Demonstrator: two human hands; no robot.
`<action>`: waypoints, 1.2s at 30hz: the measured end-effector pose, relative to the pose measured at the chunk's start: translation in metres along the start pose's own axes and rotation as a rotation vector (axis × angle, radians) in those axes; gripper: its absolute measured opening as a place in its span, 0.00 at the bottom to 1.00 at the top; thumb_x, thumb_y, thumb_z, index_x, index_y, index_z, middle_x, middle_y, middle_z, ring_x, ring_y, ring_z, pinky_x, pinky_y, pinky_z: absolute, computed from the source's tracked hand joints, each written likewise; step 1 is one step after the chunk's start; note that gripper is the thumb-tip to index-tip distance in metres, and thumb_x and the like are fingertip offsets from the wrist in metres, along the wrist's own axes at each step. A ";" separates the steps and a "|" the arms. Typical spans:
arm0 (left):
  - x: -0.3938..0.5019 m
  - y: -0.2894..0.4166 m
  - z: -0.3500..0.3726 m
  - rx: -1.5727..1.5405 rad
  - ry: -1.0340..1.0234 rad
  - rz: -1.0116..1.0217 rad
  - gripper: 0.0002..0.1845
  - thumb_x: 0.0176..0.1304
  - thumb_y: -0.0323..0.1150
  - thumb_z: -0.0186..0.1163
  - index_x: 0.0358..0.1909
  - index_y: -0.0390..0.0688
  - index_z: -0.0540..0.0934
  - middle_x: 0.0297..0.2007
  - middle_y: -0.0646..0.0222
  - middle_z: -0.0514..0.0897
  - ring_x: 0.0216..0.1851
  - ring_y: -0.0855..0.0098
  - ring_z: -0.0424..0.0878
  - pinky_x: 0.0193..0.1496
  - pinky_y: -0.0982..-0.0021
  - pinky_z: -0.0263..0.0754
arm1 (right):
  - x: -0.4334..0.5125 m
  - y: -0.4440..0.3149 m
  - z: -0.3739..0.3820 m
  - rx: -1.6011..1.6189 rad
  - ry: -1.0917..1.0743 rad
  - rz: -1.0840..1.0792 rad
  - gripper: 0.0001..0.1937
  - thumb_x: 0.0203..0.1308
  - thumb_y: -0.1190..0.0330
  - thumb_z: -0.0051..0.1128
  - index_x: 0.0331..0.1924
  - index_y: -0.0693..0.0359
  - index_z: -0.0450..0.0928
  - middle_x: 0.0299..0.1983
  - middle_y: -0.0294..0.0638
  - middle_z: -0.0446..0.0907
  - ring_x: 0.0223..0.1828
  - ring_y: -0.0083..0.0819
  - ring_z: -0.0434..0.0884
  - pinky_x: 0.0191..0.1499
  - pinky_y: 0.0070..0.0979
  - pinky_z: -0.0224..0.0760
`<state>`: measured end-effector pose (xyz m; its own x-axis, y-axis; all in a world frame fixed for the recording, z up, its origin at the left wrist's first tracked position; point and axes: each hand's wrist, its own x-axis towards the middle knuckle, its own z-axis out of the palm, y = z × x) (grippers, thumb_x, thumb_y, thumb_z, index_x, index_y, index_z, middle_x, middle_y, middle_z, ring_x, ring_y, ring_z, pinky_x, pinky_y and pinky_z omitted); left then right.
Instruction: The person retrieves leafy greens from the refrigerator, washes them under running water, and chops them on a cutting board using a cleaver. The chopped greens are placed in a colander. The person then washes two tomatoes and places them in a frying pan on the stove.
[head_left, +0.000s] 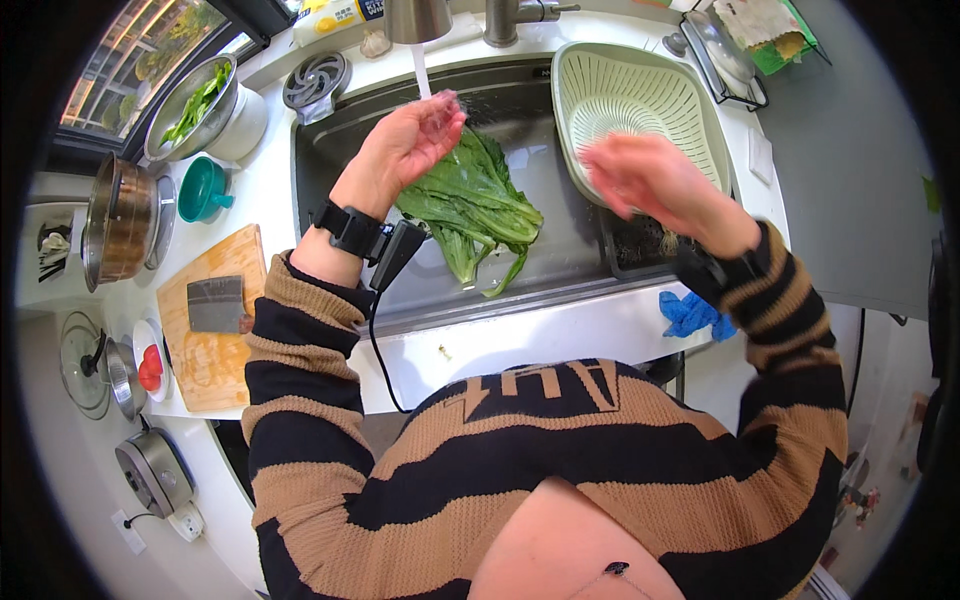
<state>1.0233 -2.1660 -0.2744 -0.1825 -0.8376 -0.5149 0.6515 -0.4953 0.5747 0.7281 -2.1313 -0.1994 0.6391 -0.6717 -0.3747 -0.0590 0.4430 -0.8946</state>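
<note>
Running water (421, 71) from the metal faucet (417, 19) falls on my left hand (420, 139), which is cupped palm up and holds nothing. Under and beside it, long green leafy vegetables (480, 202) lie in the dark sink (570, 255), stalk ends towards me. My right hand (652, 180), blurred, hangs over the near side of a pale green plastic colander basket (637, 82). Nothing shows in its loosely bent fingers. The basket rests over the sink's right part.
Left of the sink, a cleaver (216, 304) lies on a wooden cutting board (202, 367). A metal strainer bowl (161, 131) with cut greens, a teal cup (201, 187) and a steel pot (120, 225) stand behind. A blue cloth (694, 315) lies on the front edge.
</note>
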 end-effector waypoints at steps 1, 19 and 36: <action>-0.003 0.002 0.003 -0.007 -0.068 0.015 0.07 0.63 0.27 0.55 0.39 0.33 0.76 0.33 0.64 0.79 0.33 0.71 0.79 0.35 0.74 0.82 | 0.023 -0.004 0.018 0.077 0.078 -0.007 0.11 0.64 0.67 0.50 0.39 0.70 0.74 0.28 0.41 0.76 0.24 0.27 0.75 0.29 0.21 0.70; -0.036 -0.029 -0.096 0.486 0.292 -0.174 0.13 0.57 0.26 0.58 0.45 0.39 0.75 0.39 0.67 0.77 0.36 0.71 0.78 0.37 0.73 0.78 | 0.183 0.187 0.043 -1.489 -0.177 0.192 0.19 0.46 0.55 0.65 0.33 0.64 0.81 0.33 0.47 0.83 0.34 0.40 0.83 0.36 0.34 0.77; 0.010 -0.080 -0.090 1.920 -0.069 0.509 0.10 0.64 0.35 0.50 0.41 0.47 0.78 0.34 0.65 0.80 0.42 0.60 0.76 0.48 0.57 0.56 | 0.179 0.144 0.049 -1.178 0.188 -0.328 0.13 0.57 0.62 0.48 0.26 0.64 0.77 0.20 0.49 0.77 0.24 0.48 0.78 0.28 0.40 0.69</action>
<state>1.0359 -2.1136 -0.3828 -0.3227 -0.9392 -0.1174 -0.8526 0.2346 0.4670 0.8716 -2.1586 -0.3833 0.6396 -0.7680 -0.0338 -0.6329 -0.5011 -0.5901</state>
